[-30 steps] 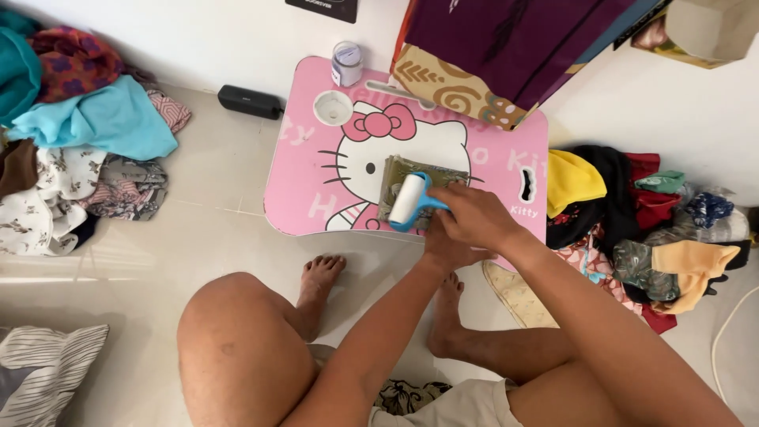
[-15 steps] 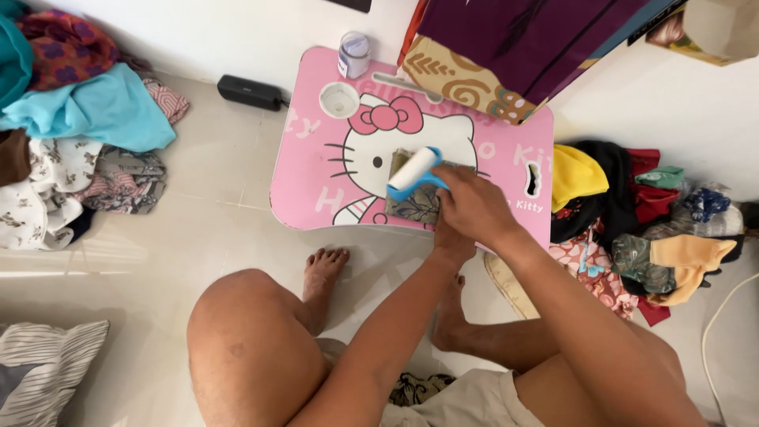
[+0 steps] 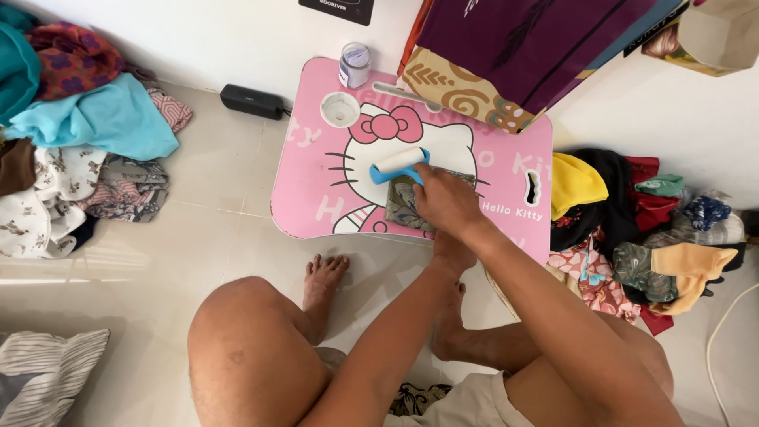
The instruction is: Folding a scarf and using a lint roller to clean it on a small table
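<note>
Roller (image 3: 398,164) shifted left; clothes (image 3: 632,229) beside pink table (image 3: 316,198).

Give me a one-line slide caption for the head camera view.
Seated on the floor, a person's right hand runs a lint roller over folded cloth on a pink table.

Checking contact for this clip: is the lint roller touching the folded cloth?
Touching: the head view shows the lint roller resting its right end on the folded cloth.
</note>
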